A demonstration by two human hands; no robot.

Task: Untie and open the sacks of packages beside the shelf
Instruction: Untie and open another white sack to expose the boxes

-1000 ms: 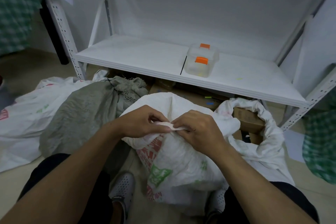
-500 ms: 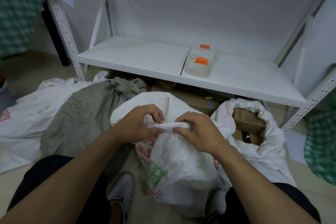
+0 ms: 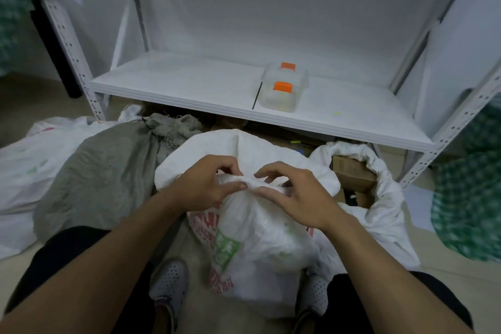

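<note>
A white woven sack with red and green print stands between my feet, its neck twisted into a knot. My left hand pinches the left side of the knot with thumb and fingers. My right hand pinches the right side, its fingers arched over the twisted neck. A grey sack, tied at its top, lies to the left. An open white sack at the right shows cardboard boxes inside.
A white metal shelf stands just behind the sacks, with a clear plastic box with orange latches on it. Another white sack lies far left. Green checkered bags sit at the right edge. My shoes flank the sack.
Both hands have shifted up on the knot and their fingers have loosened and spread, working at the twisted neck. The sack neck stands slightly higher.
</note>
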